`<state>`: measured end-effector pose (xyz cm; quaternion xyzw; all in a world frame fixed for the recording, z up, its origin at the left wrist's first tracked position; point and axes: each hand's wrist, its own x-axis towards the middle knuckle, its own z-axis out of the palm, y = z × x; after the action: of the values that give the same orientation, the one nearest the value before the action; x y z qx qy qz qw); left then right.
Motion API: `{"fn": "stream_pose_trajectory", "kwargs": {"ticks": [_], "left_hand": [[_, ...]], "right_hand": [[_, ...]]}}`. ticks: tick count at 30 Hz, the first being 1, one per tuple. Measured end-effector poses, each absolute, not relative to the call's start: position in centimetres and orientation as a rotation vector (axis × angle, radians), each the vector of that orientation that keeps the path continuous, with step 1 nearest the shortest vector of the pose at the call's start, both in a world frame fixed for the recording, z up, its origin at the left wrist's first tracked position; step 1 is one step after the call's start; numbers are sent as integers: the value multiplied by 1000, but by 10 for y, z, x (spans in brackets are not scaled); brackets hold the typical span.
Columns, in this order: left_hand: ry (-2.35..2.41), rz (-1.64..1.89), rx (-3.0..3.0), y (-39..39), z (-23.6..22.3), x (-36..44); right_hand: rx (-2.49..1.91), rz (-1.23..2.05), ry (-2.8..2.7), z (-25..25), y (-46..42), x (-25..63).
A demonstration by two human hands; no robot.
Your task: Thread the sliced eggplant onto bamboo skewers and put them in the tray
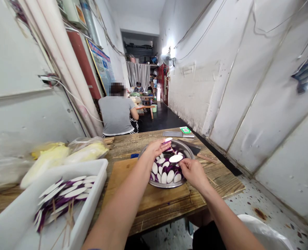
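Observation:
A metal bowl (187,150) of sliced eggplant sits on a wooden cutting board (122,173) on the wooden table. My left hand (155,147) pinches one eggplant slice (167,140) above the bowl. My right hand (192,172) is closed on a thin bamboo skewer (172,150) that carries another slice (176,158). The two hands are close together over the bowl. At the near left a white plastic tray (95,166) holds several skewered eggplant slices (65,194).
Bagged pale cabbage (52,158) lies at the table's left. A cleaver (173,134), a green card (185,130) and loose skewers (206,158) lie beyond the bowl. A person in a grey shirt (116,113) sits ahead, back turned. A white wall runs along the right.

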<state>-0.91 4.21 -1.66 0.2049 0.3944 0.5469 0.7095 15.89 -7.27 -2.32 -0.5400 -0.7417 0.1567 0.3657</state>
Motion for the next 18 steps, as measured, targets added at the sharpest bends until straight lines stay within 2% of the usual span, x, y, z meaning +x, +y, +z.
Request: {"fn": "stream_pose_trajectory", "kwargs": {"ticks": [18], "left_hand": [[900, 1158, 462, 46, -20, -12]], "right_hand": [[-1390, 395, -1899, -24, -74, 159]]}}
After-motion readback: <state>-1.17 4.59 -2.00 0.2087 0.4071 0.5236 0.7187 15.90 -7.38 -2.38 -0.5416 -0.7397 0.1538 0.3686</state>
